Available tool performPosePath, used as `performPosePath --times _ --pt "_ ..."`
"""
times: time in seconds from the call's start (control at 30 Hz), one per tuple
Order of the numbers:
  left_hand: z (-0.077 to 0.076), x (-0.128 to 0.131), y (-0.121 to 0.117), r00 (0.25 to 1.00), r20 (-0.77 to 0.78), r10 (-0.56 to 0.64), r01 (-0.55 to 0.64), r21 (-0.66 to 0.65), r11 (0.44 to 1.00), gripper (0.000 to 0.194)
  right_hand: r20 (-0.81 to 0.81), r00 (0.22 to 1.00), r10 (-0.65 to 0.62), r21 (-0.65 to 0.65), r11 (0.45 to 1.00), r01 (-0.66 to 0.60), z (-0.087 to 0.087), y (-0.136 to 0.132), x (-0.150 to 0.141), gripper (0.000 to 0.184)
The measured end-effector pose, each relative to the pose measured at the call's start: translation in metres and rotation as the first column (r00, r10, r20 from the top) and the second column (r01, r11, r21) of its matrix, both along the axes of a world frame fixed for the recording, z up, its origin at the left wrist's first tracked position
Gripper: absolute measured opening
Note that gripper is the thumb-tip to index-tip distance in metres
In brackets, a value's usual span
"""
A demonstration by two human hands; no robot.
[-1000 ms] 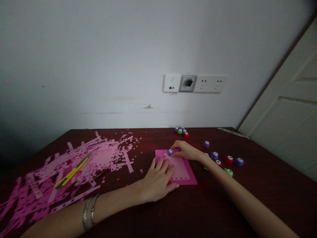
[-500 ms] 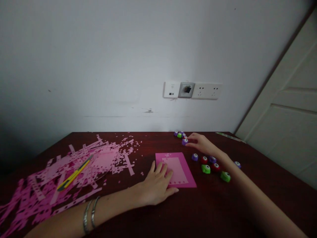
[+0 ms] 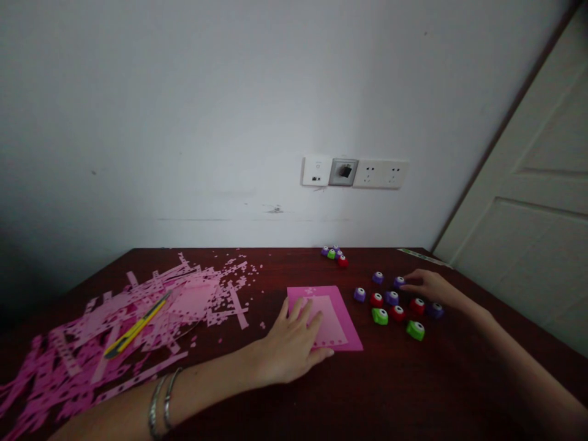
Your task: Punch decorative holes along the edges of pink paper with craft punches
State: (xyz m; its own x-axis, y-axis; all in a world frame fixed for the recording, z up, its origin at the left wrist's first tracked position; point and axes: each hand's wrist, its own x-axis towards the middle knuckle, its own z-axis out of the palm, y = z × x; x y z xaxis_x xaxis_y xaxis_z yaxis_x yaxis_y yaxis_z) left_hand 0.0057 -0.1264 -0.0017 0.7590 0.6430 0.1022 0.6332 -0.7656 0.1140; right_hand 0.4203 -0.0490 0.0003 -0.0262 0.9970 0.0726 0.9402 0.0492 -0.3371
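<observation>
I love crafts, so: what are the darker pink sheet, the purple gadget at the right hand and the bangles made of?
Darker pink sheet: probably matte paper or card, thin and flat without shine.
Purple gadget: likely smooth plastic, rounded and brightly coloured.
Bangles: apparently metal, silvery with glints.

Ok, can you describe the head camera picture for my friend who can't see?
A left hand rests on layered pink paper on a dark table, while the right hand touches a purple punch near other colourful punches. Pink paper scraps and a yellow knife lie at left.
</observation>
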Motion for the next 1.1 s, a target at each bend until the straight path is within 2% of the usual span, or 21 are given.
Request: performPosePath --times 0.23,0.37,0.47,0.53,0.63,0.73,0.8,0.9,1.0,1.1 --pt "0.011 0.0 0.014 0.999 0.02 0.035 -0.032 -0.113 0.993 0.067 -0.015 1.0 0.006 -0.033 0.999 -0.006 -0.009 0.002 0.001 0.035" --pt "0.013 -0.001 0.031 0.994 0.08 0.071 -0.058 -0.155 0.986 0.06 0.017 1.0 -0.01 -0.043 0.999 0.011 -0.003 0.0 0.001 0.036" --pt "0.014 0.0 0.055 0.976 0.202 0.076 -0.047 -0.144 0.988 0.05 0.066 0.997 -0.033 0.004 0.999 0.033 0.013 -0.001 -0.007 0.041" --pt "0.017 0.005 0.077 0.953 0.286 0.097 -0.054 -0.155 0.986 0.048 0.088 0.996 -0.033 0.062 0.998 0.027 0.03 0.0 -0.022 0.036" --pt "0.025 0.021 0.117 0.91 0.387 0.15 -0.066 -0.222 0.973 0.044 0.084 0.994 0.068 0.086 0.993 -0.075 0.054 0.009 -0.055 0.024" --pt "0.03 0.043 0.155 0.868 0.448 0.213 -0.121 -0.225 0.967 0.034 0.077 0.993 0.092 0.093 0.991 -0.099 0.064 0.027 -0.092 0.022" --pt "0.027 0.058 0.176 0.872 0.432 0.229 -0.122 -0.26 0.958 0.028 0.094 0.994 0.047 0.097 0.994 -0.056 0.059 0.041 -0.111 0.023" --pt "0.016 0.08 0.198 0.911 0.378 0.166 -0.067 -0.261 0.963 0.024 0.142 0.987 -0.078 0.063 0.996 0.069 0.041 0.059 -0.13 0.027" --pt "0.001 0.101 0.211 0.928 0.346 0.138 -0.05 -0.252 0.966 0.023 0.153 0.974 -0.166 0.054 0.986 0.159 0.023 0.07 -0.139 0.036" --pt "-0.01 0.118 0.221 0.934 0.333 0.127 -0.046 -0.242 0.969 0.023 0.125 0.974 -0.19 0.015 0.982 0.19 0.011 0.077 -0.143 0.039"
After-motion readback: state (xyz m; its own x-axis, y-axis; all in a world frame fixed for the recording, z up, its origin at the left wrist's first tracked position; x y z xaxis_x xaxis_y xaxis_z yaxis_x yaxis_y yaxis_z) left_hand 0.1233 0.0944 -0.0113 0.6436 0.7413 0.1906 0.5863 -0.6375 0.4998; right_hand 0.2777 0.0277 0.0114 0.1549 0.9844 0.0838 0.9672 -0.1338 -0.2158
